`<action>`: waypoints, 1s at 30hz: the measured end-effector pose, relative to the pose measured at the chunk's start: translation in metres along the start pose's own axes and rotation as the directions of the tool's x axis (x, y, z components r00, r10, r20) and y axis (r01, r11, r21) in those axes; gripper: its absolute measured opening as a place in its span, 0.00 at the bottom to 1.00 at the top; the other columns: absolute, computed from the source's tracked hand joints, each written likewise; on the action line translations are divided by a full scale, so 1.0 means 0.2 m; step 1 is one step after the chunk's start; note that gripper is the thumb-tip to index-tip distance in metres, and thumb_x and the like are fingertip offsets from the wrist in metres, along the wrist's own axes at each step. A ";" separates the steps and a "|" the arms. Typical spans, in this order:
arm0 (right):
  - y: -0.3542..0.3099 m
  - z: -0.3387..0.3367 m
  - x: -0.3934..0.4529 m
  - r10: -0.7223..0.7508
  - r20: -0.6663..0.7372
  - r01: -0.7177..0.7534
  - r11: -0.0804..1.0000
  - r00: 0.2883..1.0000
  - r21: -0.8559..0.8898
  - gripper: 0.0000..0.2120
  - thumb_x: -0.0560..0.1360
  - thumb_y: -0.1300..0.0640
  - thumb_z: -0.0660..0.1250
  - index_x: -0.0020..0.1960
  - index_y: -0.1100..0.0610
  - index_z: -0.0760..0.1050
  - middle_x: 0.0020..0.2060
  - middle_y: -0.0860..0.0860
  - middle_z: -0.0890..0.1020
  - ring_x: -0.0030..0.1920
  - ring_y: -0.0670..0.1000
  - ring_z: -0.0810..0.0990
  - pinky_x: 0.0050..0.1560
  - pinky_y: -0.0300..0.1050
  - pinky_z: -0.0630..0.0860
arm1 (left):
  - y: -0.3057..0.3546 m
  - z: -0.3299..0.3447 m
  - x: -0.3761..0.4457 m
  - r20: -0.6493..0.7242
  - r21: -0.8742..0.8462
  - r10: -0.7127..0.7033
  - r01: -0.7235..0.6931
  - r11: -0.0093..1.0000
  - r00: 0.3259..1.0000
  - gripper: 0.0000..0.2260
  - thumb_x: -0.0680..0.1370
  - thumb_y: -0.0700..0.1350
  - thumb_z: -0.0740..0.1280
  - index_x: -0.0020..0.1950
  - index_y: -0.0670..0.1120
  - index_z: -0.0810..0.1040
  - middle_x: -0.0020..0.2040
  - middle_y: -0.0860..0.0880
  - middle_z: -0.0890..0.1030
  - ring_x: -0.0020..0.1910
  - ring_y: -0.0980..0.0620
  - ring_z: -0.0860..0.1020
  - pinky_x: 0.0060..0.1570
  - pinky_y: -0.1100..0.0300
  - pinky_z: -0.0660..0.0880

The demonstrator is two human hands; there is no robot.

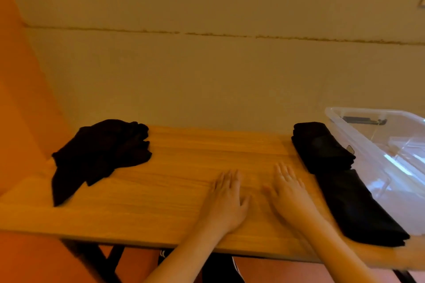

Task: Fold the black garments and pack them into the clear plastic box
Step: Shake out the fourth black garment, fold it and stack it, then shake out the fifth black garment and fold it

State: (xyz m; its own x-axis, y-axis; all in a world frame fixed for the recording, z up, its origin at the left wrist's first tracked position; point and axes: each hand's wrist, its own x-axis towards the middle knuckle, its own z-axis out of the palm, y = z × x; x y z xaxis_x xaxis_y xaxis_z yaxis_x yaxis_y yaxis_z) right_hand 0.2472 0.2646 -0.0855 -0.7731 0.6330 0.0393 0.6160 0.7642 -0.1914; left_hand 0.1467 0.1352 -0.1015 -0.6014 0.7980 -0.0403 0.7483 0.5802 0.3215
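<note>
A loose pile of black garments (101, 151) lies at the left end of the wooden table (161, 190). On the right, folded black garments (322, 147) are stacked at the back, and another folded black garment (358, 209) lies in front of them, along the clear plastic box (379, 145). The box stands at the table's right end and looks empty. My left hand (227, 197) and my right hand (287, 188) lie flat on the bare tabletop between the piles, fingers straight, holding nothing.
A beige wall rises right behind the table. An orange surface stands at the left. Black table legs show under the front edge. The box reaches past the right edge of the view.
</note>
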 end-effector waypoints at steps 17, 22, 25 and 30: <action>-0.67 0.25 0.45 -0.410 0.069 0.400 0.909 0.910 0.120 0.39 0.74 0.32 0.37 0.77 0.56 0.46 0.76 0.52 0.49 0.76 0.50 0.47 0.75 0.47 0.48 | -1.20 -0.61 0.04 -0.534 0.055 -0.404 0.507 0.860 0.743 0.28 0.79 0.54 0.61 0.74 0.42 0.61 0.75 0.44 0.62 0.75 0.45 0.56 0.73 0.48 0.53; -0.65 0.29 0.46 -0.397 0.022 0.388 0.906 0.918 0.169 0.61 0.52 0.26 0.17 0.77 0.55 0.47 0.76 0.51 0.51 0.76 0.50 0.48 0.73 0.45 0.48 | -1.23 -0.63 0.10 -0.592 -0.018 -0.347 0.419 0.908 0.728 0.10 0.78 0.46 0.65 0.55 0.43 0.81 0.55 0.44 0.82 0.55 0.44 0.78 0.51 0.52 0.75; -0.66 0.29 0.47 -0.399 0.007 0.393 0.907 0.917 0.152 0.61 0.52 0.27 0.17 0.76 0.56 0.48 0.76 0.52 0.52 0.76 0.50 0.48 0.73 0.45 0.48 | -1.21 -0.67 0.10 -0.635 -0.163 -0.377 0.361 0.918 0.674 0.09 0.79 0.42 0.64 0.47 0.42 0.83 0.46 0.46 0.84 0.42 0.46 0.80 0.40 0.57 0.73; -0.66 0.29 0.45 -0.400 -0.001 0.397 0.909 0.917 0.126 0.59 0.56 0.26 0.18 0.76 0.56 0.50 0.76 0.51 0.54 0.75 0.49 0.51 0.73 0.46 0.49 | -1.22 -0.75 0.11 -0.606 -0.044 -0.367 0.430 0.902 0.706 0.10 0.78 0.48 0.66 0.52 0.43 0.80 0.46 0.46 0.82 0.44 0.46 0.79 0.41 0.55 0.74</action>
State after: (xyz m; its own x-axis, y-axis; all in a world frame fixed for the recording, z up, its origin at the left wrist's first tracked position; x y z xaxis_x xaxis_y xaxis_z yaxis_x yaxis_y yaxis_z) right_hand 0.0872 0.2138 -0.1143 -0.9548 0.2749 0.1135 0.2344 0.9304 -0.2818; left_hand -0.0910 -0.0135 -0.0381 -0.8686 0.2521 0.4267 0.4037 0.8593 0.3142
